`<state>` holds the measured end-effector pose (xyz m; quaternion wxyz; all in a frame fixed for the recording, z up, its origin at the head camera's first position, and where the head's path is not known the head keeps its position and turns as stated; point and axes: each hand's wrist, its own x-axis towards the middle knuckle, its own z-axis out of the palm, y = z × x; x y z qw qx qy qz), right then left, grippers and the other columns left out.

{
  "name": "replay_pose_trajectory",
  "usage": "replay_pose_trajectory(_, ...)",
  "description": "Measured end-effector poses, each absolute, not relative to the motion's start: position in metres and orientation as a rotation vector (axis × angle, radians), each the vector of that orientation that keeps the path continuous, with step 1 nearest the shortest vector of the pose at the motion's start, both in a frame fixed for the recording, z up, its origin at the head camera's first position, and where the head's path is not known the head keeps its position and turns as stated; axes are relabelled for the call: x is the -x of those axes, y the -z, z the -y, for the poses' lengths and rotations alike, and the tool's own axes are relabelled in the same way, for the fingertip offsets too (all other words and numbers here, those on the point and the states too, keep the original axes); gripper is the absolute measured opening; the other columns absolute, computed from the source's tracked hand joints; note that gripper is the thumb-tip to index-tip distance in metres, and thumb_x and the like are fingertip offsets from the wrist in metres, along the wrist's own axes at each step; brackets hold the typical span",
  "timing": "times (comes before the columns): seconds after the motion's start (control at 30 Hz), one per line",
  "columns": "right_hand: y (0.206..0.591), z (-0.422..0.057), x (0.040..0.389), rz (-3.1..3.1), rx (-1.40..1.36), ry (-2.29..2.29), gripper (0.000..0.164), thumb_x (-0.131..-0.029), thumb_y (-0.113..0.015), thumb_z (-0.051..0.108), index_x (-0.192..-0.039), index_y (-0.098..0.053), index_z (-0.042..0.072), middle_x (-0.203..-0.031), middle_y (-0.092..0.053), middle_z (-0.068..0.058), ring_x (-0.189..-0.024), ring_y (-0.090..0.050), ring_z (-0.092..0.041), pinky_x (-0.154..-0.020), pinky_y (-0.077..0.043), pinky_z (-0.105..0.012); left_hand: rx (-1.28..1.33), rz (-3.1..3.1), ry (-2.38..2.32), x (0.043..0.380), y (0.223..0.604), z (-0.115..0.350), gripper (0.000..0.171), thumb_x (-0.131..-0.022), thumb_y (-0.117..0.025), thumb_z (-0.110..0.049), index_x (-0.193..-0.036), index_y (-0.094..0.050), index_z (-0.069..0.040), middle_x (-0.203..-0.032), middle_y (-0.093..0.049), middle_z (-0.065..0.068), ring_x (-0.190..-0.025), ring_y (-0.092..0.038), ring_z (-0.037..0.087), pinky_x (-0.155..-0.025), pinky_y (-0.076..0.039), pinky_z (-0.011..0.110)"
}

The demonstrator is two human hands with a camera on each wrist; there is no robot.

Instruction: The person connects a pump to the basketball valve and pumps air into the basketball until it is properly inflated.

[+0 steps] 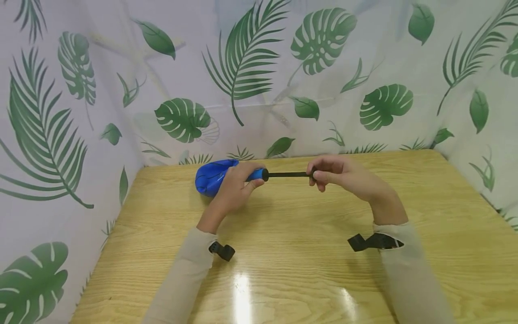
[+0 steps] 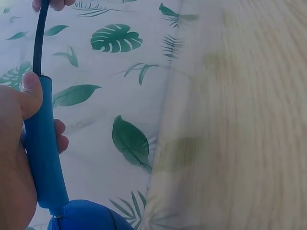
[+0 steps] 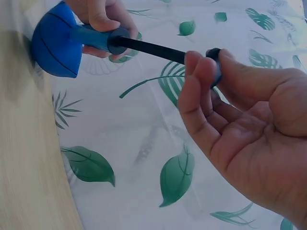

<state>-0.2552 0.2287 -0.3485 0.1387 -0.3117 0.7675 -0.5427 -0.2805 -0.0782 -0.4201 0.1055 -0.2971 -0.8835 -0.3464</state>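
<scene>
A blue hand pump [image 2: 45, 153] is attached to a slack, dented blue ball [image 1: 208, 179] with dark seam lines, on the table's far left part. My left hand [image 1: 236, 185] grips the pump barrel, thumb along one side and fingertips round the other in the left wrist view. The black rod [image 1: 287, 174] is drawn well out of the barrel toward the right. At its far end, my right hand [image 1: 346, 176] pinches the small dark handle [image 3: 216, 57] between thumb and fingers. Where the pump meets the ball, a short narrow nozzle [image 2: 56, 211] shows.
The pale wooden table [image 1: 283, 252] reaches back to a white curtain [image 1: 259, 135] with green leaf prints, which also stands at both sides. Black straps with small devices sit on both wrists, at the left cuff [image 1: 221, 250] and the right cuff [image 1: 376, 242].
</scene>
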Motion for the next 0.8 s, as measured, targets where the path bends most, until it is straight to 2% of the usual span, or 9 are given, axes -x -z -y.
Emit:
replay_pose_trajectory(0.17,0.348,-0.228,0.254,-2.273,0.894,1.587,0.019,-0.105,-0.055,0.008,-0.112,-0.058,-0.01,-0.092,-0.066,-0.006,-0.076,-0.063,-0.018,-0.071,-0.057,-0.028,0.923,2.593,0.949,0.283,0.423,0.073,0.042,-0.101,-0.062,-0.03,-0.138,-0.059,-0.011,-0.139,-0.063,0.01,-0.133,-0.056,0.032,-0.11,-0.04,0.06)
replay_pose_trajectory(0.4,0.374,-0.2,0.26,-2.248,0.788,1.648,0.014,-0.105,-0.054,0.005,-0.109,-0.061,-0.007,-0.087,-0.065,-0.006,-0.071,-0.062,-0.015,-0.07,-0.058,-0.031,0.991,2.582,0.845,0.281,0.43,0.062,0.038,-0.102,-0.061,-0.031,-0.134,-0.061,-0.01,-0.126,-0.068,0.009,-0.12,-0.063,0.03,-0.099,-0.048,0.055)
replay_pose_trajectory(0.67,0.397,-0.169,0.261,-2.259,0.668,1.68,0.015,-0.105,-0.052,0.003,-0.114,-0.06,-0.007,-0.094,-0.066,-0.02,-0.068,-0.061,-0.015,-0.071,-0.058,-0.03,0.98,2.626,0.755,0.275,0.431,0.058,0.037,-0.102,-0.06,-0.035,-0.134,-0.061,-0.014,-0.115,-0.068,0.006,-0.106,-0.063,0.027,-0.093,-0.047,0.05)
replay_pose_trajectory(0.8,0.394,-0.169,0.262,-2.253,0.72,1.626,0.017,-0.106,-0.051,0.005,-0.116,-0.06,-0.006,-0.099,-0.065,-0.027,-0.07,-0.061,-0.018,-0.072,-0.057,-0.029,0.988,2.623,0.801,0.275,0.43,0.06,0.035,-0.102,-0.061,-0.031,-0.133,-0.062,-0.015,-0.112,-0.067,0.005,-0.102,-0.061,0.024,-0.092,-0.047,0.048)
